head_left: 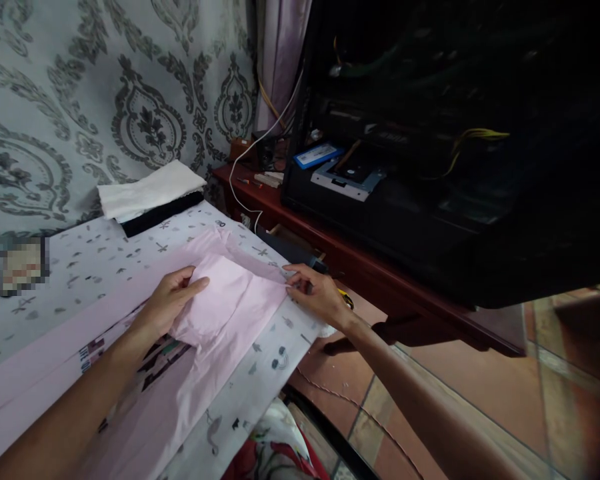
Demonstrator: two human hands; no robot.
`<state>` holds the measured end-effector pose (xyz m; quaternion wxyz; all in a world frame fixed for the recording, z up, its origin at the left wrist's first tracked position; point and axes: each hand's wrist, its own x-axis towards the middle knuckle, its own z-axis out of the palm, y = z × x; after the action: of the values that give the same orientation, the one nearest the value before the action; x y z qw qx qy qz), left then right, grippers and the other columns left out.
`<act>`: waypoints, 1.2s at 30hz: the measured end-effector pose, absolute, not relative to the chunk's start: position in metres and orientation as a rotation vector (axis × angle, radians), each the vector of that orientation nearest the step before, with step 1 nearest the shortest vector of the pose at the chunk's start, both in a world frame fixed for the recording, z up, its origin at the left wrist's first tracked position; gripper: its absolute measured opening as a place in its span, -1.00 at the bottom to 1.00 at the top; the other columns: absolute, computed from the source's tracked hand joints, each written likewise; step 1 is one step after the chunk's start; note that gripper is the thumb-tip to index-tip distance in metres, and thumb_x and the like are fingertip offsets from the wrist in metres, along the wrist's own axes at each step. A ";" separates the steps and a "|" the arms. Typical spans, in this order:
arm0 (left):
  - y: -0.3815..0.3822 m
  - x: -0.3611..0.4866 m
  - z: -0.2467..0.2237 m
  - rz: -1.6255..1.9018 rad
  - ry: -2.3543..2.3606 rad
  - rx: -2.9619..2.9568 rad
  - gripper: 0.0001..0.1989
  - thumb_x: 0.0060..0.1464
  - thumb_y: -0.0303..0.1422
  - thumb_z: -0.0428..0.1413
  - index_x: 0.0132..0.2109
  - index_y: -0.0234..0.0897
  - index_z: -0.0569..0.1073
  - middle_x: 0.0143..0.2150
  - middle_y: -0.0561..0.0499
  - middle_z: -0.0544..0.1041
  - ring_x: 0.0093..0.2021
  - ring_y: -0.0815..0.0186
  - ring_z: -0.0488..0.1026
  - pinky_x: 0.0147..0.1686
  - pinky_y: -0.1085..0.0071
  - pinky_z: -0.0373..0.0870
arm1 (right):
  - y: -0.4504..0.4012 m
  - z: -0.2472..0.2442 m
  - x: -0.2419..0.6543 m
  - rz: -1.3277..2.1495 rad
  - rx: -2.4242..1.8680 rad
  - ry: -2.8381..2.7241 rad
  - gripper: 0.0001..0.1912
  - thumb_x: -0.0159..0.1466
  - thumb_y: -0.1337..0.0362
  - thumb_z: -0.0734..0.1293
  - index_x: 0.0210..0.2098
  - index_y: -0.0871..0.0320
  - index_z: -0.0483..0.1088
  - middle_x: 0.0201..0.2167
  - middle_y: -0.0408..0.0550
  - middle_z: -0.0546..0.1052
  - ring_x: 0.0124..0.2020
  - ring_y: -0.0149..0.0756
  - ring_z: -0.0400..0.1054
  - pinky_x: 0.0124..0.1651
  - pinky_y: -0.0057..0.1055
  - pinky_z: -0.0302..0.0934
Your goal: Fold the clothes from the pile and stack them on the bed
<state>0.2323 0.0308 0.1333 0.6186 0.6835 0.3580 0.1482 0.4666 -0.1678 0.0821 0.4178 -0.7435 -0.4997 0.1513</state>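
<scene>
Nearest the camera, a heap of red and white patterned cloth below the worktop edge, over a tiled floor with a thin cord trailing across.

Just beyond, a pale pink garment spread flat on the worktop, itself covered in a white sheet printed with small grey figures. Partly folded, with a printed panel showing dark letters at the near left. Soft, thin and light by the look of it; likely to crease, slide on the sheet and sag if lifted by one point, so best gripped at a hem or fold edge with both hands, or pressed flat with the palm.

On the garment, left hand lying flat, fingers together and extended, pressing the middle of the fold without gripping. At the right edge, right hand with fingertips pinched together on the pink fabric's hem, pulling it taut against the left.

Farther left, a folded stack of white cloth over a black layer near the patterned damask wall.

Farther right, a red-brown wooden cabinet carrying an open black computer case, with a blue-labelled drive and a white cable beside it.
</scene>
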 end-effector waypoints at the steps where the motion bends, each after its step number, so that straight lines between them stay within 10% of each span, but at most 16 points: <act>1: 0.033 0.233 0.133 0.353 0.846 1.556 -0.54 -0.26 -0.01 0.36 -0.39 -0.26 0.41 -0.52 0.14 0.38 -0.53 0.39 0.30 -0.54 0.49 0.20 | -0.168 0.081 0.466 0.370 -1.863 -1.263 -0.57 0.19 0.30 0.32 0.06 0.06 0.45 -0.32 -0.16 0.61 -0.49 -0.40 0.33 -0.36 -0.42 0.25; 19: 0.038 0.233 0.128 0.282 0.872 1.683 -0.69 -0.25 -0.17 0.25 -0.35 -0.28 0.48 -0.45 0.07 0.54 -0.46 0.29 0.43 -0.43 0.42 0.28 | -0.172 0.080 0.457 0.122 -1.954 -1.446 -0.63 0.30 0.24 0.31 0.09 0.12 0.48 -0.22 -0.01 0.63 -0.31 -0.26 0.47 -0.13 -0.32 0.32; 36: 0.049 0.233 0.118 0.310 0.948 1.949 -0.68 -0.18 -0.06 0.13 -0.50 -0.23 0.35 -0.58 0.15 0.22 -0.52 0.38 0.15 -0.50 0.44 0.01 | -0.175 0.078 0.454 0.047 -1.827 -1.313 -0.60 0.22 0.38 0.25 0.03 0.09 0.48 -0.23 -0.06 0.59 -0.44 -0.34 0.39 -0.28 -0.37 0.33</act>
<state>0.2332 0.0485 0.1178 0.4583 0.7912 0.3848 0.1260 0.4539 -0.1747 0.0778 0.4311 -0.7327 -0.5263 0.0190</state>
